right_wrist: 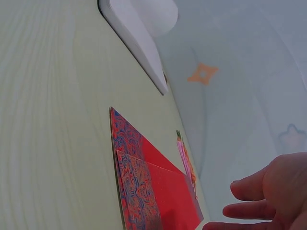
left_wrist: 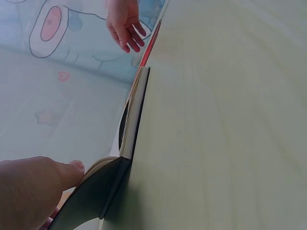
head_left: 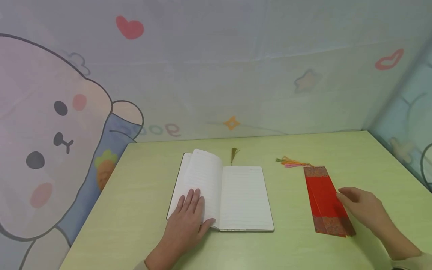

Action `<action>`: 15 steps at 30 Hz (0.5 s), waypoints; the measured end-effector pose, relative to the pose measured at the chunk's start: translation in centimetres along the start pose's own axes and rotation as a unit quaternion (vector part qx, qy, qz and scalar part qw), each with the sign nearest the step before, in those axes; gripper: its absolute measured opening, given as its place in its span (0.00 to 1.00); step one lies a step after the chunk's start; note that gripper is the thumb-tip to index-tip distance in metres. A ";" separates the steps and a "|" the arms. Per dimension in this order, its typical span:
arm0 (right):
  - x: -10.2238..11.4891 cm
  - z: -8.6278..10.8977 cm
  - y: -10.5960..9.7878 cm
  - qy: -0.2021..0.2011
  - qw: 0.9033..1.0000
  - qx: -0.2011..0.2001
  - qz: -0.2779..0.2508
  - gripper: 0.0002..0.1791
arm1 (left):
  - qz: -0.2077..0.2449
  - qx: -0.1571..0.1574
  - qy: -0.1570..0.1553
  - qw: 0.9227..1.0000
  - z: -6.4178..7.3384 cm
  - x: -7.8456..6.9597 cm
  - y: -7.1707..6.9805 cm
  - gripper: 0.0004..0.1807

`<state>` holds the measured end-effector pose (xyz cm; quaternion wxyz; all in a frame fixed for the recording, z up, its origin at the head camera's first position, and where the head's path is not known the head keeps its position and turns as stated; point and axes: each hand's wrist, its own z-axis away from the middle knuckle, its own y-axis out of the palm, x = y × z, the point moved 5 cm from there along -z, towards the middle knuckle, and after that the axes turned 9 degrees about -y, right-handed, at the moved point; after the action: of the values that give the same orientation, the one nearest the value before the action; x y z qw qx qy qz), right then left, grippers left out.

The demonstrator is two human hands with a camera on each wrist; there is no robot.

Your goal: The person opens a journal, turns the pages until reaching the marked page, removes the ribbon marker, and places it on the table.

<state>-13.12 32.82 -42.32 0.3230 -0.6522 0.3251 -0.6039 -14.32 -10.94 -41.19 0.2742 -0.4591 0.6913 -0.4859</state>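
Note:
A lined notebook (head_left: 246, 198) lies open on the table, with some left-hand pages arched up near the fold. My left hand (head_left: 188, 221) rests with extended fingers on the lower left page, thumb toward the fold. In the left wrist view, the dark cover (left_wrist: 91, 196) shows beneath that hand. To the right is an overlapping stack of red bookmarks (head_left: 325, 197) with patterned end bands and coloured tassels (head_left: 293, 162). Beside its right edge my right hand (head_left: 366, 208) hovers, fingers loosely bent, holding nothing. The right wrist view shows its fingers apart from the bookmarks (right_wrist: 168, 191).
A gold-green tassel (head_left: 234, 154) sticks out past the notebook's top edge. The pale yellow-green table (head_left: 135, 210) meets a cloth backdrop (head_left: 216, 75) printed with a large cartoon animal, hearts and stars. More printed cloth (head_left: 415, 112) hangs along the right side.

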 end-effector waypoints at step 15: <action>4.2 -1.5 2.3 -0.059 0.998 -0.001 -0.016 0.27 | -0.003 -0.006 0.005 1.000 -0.1 -0.1 -0.1 0.36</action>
<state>-14.40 28.02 -41.72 0.3315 -0.6920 0.2958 -0.5690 -14.31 -10.87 -41.10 0.2658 -0.4604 0.6944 -0.4849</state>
